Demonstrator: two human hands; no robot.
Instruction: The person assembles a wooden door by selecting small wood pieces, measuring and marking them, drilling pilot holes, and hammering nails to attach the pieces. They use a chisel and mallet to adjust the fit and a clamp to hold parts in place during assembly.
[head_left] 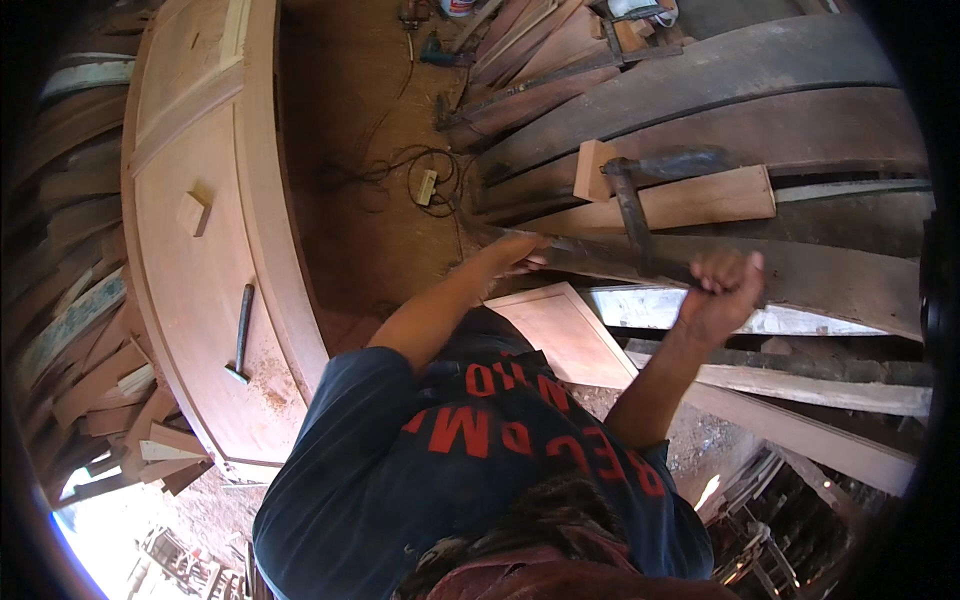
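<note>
Dark planks crowd the right side of this woodworking shop. The right hand is fisted around the end of a metal bar clamp, probably to steady it; the left hand is at the bar's other end, its grip partly hidden, so I cannot tell whether it is closed. The clamp lies across the planks, a wood block at its screw end, perhaps as padding against dents. Beyond are a coiled cord and, leftward, a framed wooden panel bearing a hammer and a second block, seemingly parked within reach.
</note>
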